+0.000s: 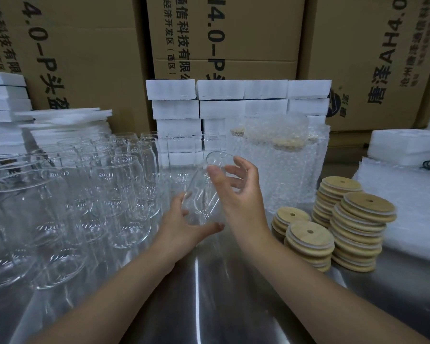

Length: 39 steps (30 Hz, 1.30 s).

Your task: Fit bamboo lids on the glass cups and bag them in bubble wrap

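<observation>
1. Far left, white foam sheets lie piled up, and in front of them a crowd of empty glass cups stands upright on the steel table.
2. My left hand is down low, fingers and thumb curled round the base of one glass cup.
3. That cup is up off the table between both hands, tilted, with its open mouth pointing up and away from me.
4. My right hand has its thumb on the cup's shoulder, and its fingers are half curled round the far side near the rim.
5. Behind it, white foam blocks are stacked against cardboard cartons. Just right stand bubble-wrapped cups, with lids showing through the wrap.
6. Near my right forearm, bamboo lids sit in four stacks, each top lid showing a straw hole.
</observation>
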### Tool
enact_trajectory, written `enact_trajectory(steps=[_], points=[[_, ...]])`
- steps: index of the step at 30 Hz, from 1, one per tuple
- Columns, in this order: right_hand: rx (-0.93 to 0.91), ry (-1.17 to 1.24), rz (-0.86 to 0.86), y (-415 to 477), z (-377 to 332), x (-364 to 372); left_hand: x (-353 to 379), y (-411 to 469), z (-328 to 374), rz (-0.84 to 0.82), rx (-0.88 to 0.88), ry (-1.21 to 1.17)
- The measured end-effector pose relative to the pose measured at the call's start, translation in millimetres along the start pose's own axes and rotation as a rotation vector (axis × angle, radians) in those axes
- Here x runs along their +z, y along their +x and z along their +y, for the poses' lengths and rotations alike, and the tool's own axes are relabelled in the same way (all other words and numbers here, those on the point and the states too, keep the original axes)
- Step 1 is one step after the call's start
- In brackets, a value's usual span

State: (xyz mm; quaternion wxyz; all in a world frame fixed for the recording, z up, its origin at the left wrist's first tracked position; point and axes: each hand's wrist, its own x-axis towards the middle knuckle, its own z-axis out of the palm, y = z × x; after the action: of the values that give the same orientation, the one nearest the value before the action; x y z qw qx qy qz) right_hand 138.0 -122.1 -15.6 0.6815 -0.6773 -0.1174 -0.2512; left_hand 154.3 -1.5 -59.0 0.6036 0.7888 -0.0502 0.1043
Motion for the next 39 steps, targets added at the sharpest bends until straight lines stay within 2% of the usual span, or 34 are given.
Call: enact_trajectory(steps=[4,8,14,23,32,39], points=[[-0.009,-0.028,-0.002,3,2,-3,1,-4,2,-0.010,0.013,0.000],[-0.008,-0.048,-0.005,3,3,-5,5,-9,12,-0.068,-0.061,-0.142],[0.002,-0.035,-0.025,3,5,-5,3,-13,20,-0.135,-0.069,-0.280],[-0.048,-0.226,-0.017,-1,8,1,3,-12,21,-0.196,-0.143,-0.382],[-0.031,-0.317,-0.025,-5,6,3,3,-10,24,-0.207,-0.216,-0.424],[-0.059,-0.319,0.036,-7,1,3,-3,-7,24,-0.255,-0.220,-0.404]])
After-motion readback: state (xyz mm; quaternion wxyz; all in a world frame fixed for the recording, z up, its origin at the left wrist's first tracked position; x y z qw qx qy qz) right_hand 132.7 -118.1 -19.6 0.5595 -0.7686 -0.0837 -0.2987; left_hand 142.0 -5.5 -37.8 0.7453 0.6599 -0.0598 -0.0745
